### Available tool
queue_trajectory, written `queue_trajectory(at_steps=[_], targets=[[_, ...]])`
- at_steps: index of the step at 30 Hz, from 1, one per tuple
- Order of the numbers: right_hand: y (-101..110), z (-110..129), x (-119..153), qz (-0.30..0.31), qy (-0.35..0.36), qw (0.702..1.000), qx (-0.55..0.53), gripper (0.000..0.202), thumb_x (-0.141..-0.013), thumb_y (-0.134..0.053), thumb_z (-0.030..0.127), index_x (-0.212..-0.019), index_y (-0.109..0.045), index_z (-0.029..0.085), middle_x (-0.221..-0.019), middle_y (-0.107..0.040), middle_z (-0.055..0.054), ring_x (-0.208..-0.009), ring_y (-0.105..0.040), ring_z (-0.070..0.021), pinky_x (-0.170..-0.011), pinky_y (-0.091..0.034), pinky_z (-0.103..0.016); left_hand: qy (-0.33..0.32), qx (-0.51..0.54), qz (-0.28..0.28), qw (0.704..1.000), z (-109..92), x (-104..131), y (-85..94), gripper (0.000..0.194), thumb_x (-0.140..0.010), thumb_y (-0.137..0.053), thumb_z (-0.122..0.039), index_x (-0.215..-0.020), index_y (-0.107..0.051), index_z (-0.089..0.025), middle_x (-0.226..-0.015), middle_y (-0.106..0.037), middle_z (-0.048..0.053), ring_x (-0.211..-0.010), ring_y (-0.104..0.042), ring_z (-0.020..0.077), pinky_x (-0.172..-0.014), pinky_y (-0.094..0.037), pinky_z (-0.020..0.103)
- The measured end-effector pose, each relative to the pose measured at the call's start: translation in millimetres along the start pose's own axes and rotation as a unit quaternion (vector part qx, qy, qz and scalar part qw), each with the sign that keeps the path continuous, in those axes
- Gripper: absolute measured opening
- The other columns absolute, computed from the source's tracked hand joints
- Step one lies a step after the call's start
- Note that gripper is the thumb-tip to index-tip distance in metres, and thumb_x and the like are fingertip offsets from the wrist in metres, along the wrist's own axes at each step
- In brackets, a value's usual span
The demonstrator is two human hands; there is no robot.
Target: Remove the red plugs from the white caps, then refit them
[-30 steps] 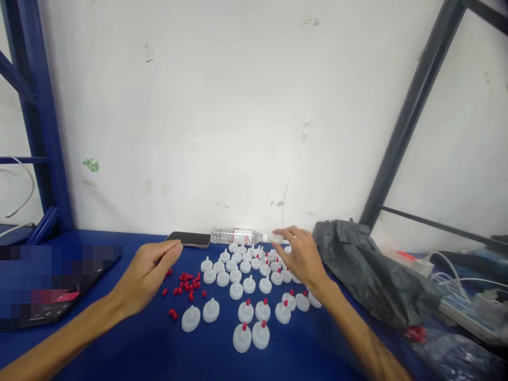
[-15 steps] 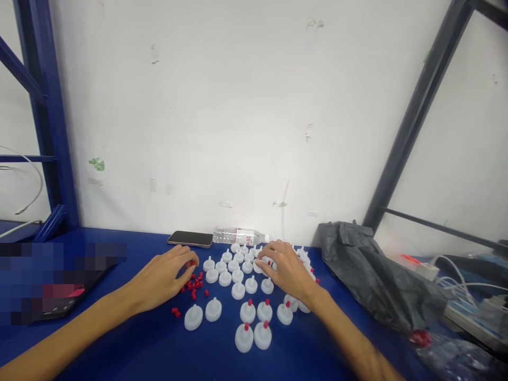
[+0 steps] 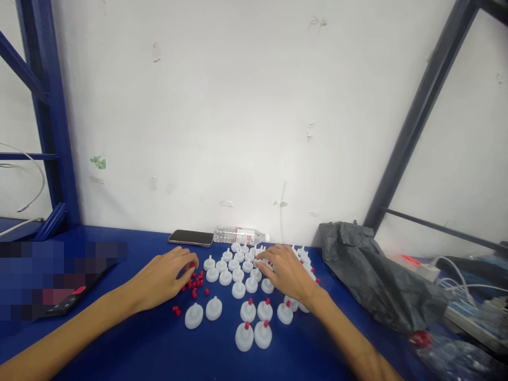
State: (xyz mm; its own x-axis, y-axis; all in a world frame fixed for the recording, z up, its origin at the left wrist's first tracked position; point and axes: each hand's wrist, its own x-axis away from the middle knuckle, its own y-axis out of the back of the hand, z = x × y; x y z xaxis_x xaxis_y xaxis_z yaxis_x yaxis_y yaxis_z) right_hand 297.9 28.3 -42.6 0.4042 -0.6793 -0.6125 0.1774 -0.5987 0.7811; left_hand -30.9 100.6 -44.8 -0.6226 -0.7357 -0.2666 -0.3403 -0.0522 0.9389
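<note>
Many white round caps with nozzles stand on the blue table. Several at the front and right carry red tips. My left hand is over the left side of a pile of small red tips, its thumb and fingers pinched on a red tip. My right hand reaches over the right part of the white caps, thumb and fingertips bent together near one cap; what they hold, if anything, is hidden. Two white caps without red tips sit apart, front left.
A phone and a lying clear bottle rest along the wall. On the right are a black plastic bag, cables and a power strip. A dark object lies at the left, partly pixelated.
The right hand's fingers have shifted slightly, and one more white cap shows beside its thumb. My left hand has hardly moved.
</note>
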Motion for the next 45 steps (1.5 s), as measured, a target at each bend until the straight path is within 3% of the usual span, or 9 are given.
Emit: queue_trajectory(at_steps=[5, 10, 15, 19, 26, 30, 34, 40, 45], targets=[[-8, 2, 3, 0.026, 0.001, 1.0, 0.009, 0.024, -0.105, -0.054, 0.031, -0.104, -0.076, 0.024, -0.089, -0.077, -0.005, -0.087, -0.069, -0.0249, -0.082, -0.054, -0.045, -0.004, -0.009, 0.002, 1.0, -1, 1, 0.6, 0.024, -0.098, -0.043, -0.027, -0.092, -0.065, -0.022, -0.093, -0.066, 0.004, -0.09, -0.059, 0.0233, -0.074, -0.039, 0.033], [-5, 2, 1, 0.047, 0.0, 0.999, -0.008, 0.03, -0.107, -0.048, 0.025, -0.09, -0.073, 0.025, -0.085, -0.075, -0.001, -0.08, -0.067, -0.0201, -0.08, -0.055, -0.04, 0.008, -0.028, 0.017, 0.999, -3, 1, 2.3, 0.019, -0.093, -0.047, -0.025, -0.089, -0.065, -0.022, -0.091, -0.065, 0.004, -0.089, -0.06, 0.0247, -0.072, -0.038, 0.033], [9, 4, -5, 0.009, -0.029, 0.999, -0.026, 0.016, -0.103, -0.058, 0.032, -0.101, -0.071, 0.023, -0.097, -0.076, -0.005, -0.093, -0.069, -0.0262, -0.091, -0.053, -0.048, -0.004, -0.001, -0.015, 1.0, -2, 0, 3.1, 0.029, -0.102, -0.043, -0.035, -0.097, -0.069, -0.023, -0.097, -0.068, 0.005, -0.096, -0.061, 0.0247, -0.079, -0.041, 0.035], [15, 21, -7, -0.049, -0.023, 0.996, -0.074, 0.009, -0.101, -0.059, 0.027, -0.108, -0.065, 0.025, -0.105, -0.073, -0.005, -0.095, -0.067, -0.0255, -0.084, -0.055, -0.043, -0.048, -0.01, -0.069, 0.996, -7, 0, 3.5, 0.039, -0.106, -0.04, -0.038, -0.082, -0.065, -0.02, -0.086, -0.066, 0.004, -0.087, -0.059, 0.0216, -0.077, -0.039, 0.034], [12, 72, -7, -0.015, 0.138, 0.98, -0.142, 0.021, -0.097, -0.065, 0.019, -0.116, -0.056, 0.023, -0.105, -0.072, -0.004, -0.095, -0.068, -0.0217, -0.087, -0.056, -0.037, -0.152, 0.012, -0.087, 0.984, -40, 13, -5.6, 0.017, -0.102, -0.052, -0.038, -0.104, -0.064, -0.025, -0.09, -0.065, 0.001, -0.085, -0.059, 0.0198, -0.068, -0.038, 0.032], [14, 90, -7, -0.004, 0.164, 0.978, -0.128, 0.015, -0.096, -0.07, 0.025, -0.105, -0.057, 0.024, -0.092, -0.071, -0.001, -0.086, -0.069, -0.0195, -0.083, -0.056, -0.035, -0.23, -0.009, -0.09, 0.969, -53, 19, -10.7, 0.019, -0.102, -0.05, -0.031, -0.086, -0.057, -0.024, -0.082, -0.064, 0.001, -0.078, -0.057, 0.0199, -0.059, -0.033, 0.034], [16, 91, -6, -0.008, 0.159, 0.977, -0.14, 0.015, -0.098, -0.069, 0.028, -0.103, -0.057, 0.023, -0.091, -0.071, -0.001, -0.085, -0.068, -0.019, -0.084, -0.056, -0.035, -0.267, -0.051, -0.099, 0.957, -54, 20, -10.1, 0.019, -0.103, -0.044, -0.027, -0.089, -0.056, -0.025, -0.082, -0.064, 0.004, -0.076, -0.055, 0.0229, -0.056, -0.031, 0.036], [19, 76, -9, -0.03, 0.161, 0.965, -0.205, 0.012, -0.107, -0.053, 0.035, -0.107, -0.055, 0.023, -0.096, -0.072, -0.003, -0.087, -0.067, -0.0192, -0.084, -0.056, -0.036, -0.242, -0.02, -0.068, 0.968, -56, 17, -9.3, 0.029, -0.106, -0.031, -0.023, -0.09, -0.055, -0.025, -0.079, -0.063, 0.002, -0.068, -0.053, 0.0204, -0.055, -0.027, 0.035], [27, 77, -15, -0.034, 0.168, 0.964, -0.202, 0.009, -0.107, -0.053, 0.031, -0.108, -0.056, 0.023, -0.097, -0.072, -0.003, -0.092, -0.068, -0.0194, -0.088, -0.055, -0.037, -0.17, 0.08, -0.069, 0.98, -64, 14, -8.3, 0.042, -0.109, -0.027, -0.039, -0.077, -0.048, -0.022, -0.07, -0.055, -0.001, -0.06, -0.048, 0.016, -0.058, -0.03, 0.032]])
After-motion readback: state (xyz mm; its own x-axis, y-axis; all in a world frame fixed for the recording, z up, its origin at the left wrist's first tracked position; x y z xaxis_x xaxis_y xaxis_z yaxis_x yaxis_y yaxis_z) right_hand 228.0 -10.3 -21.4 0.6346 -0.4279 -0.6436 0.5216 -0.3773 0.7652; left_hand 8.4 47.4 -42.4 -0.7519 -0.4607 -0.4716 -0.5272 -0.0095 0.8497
